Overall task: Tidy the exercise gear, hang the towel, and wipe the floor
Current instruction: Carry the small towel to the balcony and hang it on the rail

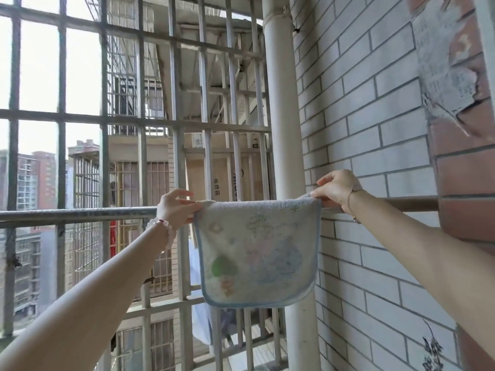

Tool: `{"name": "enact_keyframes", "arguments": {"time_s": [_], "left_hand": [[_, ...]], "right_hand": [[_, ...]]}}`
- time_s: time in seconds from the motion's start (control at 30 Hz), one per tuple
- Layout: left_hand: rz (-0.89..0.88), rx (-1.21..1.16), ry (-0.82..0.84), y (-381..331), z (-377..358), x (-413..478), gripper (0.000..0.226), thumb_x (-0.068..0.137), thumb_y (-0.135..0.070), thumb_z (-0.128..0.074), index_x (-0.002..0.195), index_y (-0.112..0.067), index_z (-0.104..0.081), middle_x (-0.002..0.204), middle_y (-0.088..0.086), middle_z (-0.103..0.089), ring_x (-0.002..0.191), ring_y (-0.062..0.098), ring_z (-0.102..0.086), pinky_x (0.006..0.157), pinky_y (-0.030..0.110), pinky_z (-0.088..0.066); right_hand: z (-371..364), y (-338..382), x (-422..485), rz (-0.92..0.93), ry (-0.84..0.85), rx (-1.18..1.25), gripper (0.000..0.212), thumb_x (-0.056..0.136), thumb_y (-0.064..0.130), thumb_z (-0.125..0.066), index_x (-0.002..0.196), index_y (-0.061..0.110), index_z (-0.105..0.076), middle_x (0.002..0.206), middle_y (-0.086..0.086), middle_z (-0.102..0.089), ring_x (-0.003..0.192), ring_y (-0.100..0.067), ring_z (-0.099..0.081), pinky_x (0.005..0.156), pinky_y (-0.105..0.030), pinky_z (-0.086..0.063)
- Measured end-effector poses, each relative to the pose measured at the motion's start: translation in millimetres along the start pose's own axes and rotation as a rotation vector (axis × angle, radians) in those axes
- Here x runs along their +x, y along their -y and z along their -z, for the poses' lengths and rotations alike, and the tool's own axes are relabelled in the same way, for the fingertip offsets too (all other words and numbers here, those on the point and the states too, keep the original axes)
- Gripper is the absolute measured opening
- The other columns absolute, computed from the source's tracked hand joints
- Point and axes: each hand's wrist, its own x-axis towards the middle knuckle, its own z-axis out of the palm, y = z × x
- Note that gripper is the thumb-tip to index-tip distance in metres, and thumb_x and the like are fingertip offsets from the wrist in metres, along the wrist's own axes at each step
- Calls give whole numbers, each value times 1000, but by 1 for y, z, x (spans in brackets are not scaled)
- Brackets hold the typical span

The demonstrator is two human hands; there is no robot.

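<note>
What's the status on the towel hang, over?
Left hand and right hand pinching the towel's top corners. Towel draped over the rail, hanging flat. Nothing in the way.

1. A small pale-blue terry towel (257,253) with a faded pastel print and a blue bound edge is draped over a horizontal metal rail (80,214).
2. Its near half is hung flat and unfolded.
3. Its top corners are pinched at the rail.
</note>
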Motion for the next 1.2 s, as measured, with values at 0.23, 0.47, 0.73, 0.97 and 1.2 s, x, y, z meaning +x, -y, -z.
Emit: {"name": "enact_keyframes", "arguments": {"time_s": [0.23, 0.47, 0.73, 0.97, 1.2], "left_hand": [[13, 8, -86, 14, -4, -7, 31, 74, -1, -76, 95, -6, -54, 85, 6, -63, 79, 20, -63, 58, 26, -56], [-7, 58, -75, 24, 3, -11, 29, 74, 2, -74, 93, -11, -57, 92, 8, -66, 86, 22, -64, 69, 33, -56], [-187, 376, 14, 12, 14, -54, 14, 88, -15, -60, 97, -23, -66, 93, -4, -67, 83, 12, -62, 74, 26, -51], [-397, 655, 34, -6, 19, -138, 25, 92, -25, -53, 115, -27, -63, 104, -9, -69, 89, 13, -66, 78, 34, -54], [-587, 729, 12, 6, 7, -234, 30, 92, -36, -53, 119, -24, -58, 109, -4, -68, 83, 19, -66, 65, 40, -57]], "right_hand": [[2, -7, -11, 112, -96, -268, 35, 61, 16, -85, 87, 13, -62, 96, -5, -66, 92, -25, -64, 84, -42, -53], [8, -14, -23, 200, -87, -390, 36, 65, 27, -82, 94, 19, -62, 95, -2, -68, 91, -23, -64, 86, -41, -52], [23, -11, -65, 361, 46, -403, 28, 79, 22, -69, 106, 16, -61, 91, 3, -67, 90, -15, -61, 77, -25, -43], [42, -23, -139, 465, 28, -388, 35, 84, 25, -64, 118, 19, -58, 109, 2, -66, 97, -16, -61, 85, -26, -47], [56, -65, -228, 508, 34, -367, 47, 86, 23, -62, 131, 16, -50, 125, -3, -60, 112, -17, -57, 87, -17, -38]]}}
